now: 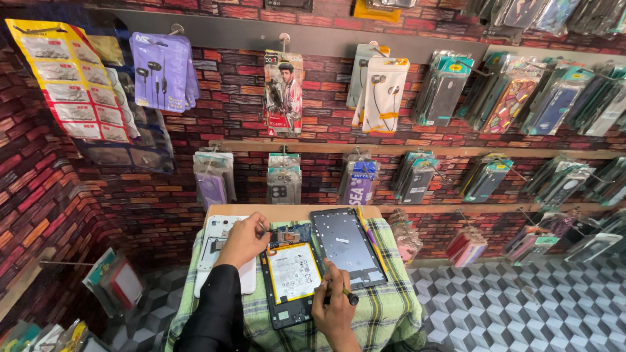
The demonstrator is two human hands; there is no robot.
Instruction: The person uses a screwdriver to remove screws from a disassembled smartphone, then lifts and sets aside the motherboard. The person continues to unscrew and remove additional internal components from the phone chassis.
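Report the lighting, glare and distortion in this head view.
Head view: wide-angle lens bows the shelves and wall at the edges; even, bright light, soft shadows; glare on the hanging plastic packets and faint sheen on the detached screen; left hand, right hand and opened tablet stay sharp.

Yellow sachet strip [68,81] hangs upper left, beside a purple earphone pack [160,72]. White earphone pack [383,94] hangs centre; clear phone-case packets [515,98] fill the right wall. A detached tablet screen [347,240] lies on the counter.
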